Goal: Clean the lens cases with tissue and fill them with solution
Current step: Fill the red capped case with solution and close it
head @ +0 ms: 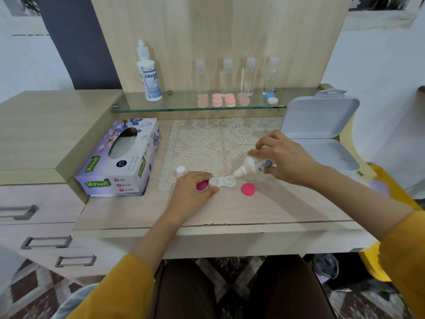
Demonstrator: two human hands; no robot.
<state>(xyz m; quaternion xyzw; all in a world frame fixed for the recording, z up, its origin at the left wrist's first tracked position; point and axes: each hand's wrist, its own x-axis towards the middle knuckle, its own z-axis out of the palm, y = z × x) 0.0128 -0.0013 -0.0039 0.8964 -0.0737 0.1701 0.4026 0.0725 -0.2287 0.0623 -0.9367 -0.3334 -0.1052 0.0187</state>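
Here the right hand (284, 157) tips the solution bottle (251, 168) over the lens case (222, 182).

Wooden desk (230, 208), tissue box (119, 162), lace mat (207, 143)

The left hand (190, 189) hides most of one pink cap (202, 185) and part of the lens case (222, 182) rim. The right hand (285, 157) covers the small bottle (252, 166) base.

An open white box (322, 120) sits beside the lace mat (207, 143).
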